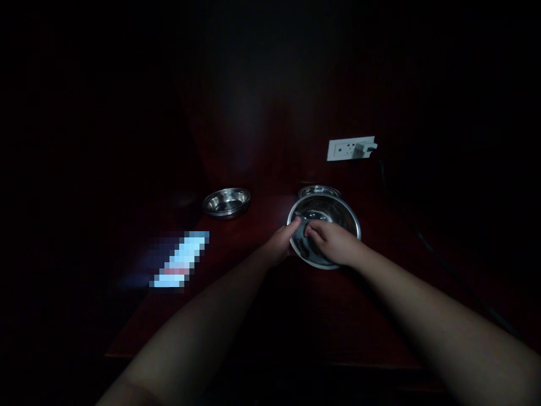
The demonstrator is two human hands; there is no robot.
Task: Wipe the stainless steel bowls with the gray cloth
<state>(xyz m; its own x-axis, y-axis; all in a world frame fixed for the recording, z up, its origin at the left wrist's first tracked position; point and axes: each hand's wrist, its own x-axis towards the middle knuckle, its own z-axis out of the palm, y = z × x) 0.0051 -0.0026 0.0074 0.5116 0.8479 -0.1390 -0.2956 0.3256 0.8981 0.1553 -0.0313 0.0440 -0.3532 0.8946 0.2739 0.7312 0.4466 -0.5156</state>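
On the table [338, 321], your left hand [279, 243] clamps the rim of the steel bowl [336, 211] to steady it; your right hand [335, 243], fingers seemingly together, presses a grey cloth [301, 240] inside.

On my feed I see two bare arms, the left forearm [198, 332] filling the lower left of the frame and the right forearm [443, 321] the lower right. The left hand [279, 243] and right hand [333, 242] near the centre are ungloved. Dim light hides finer detail.
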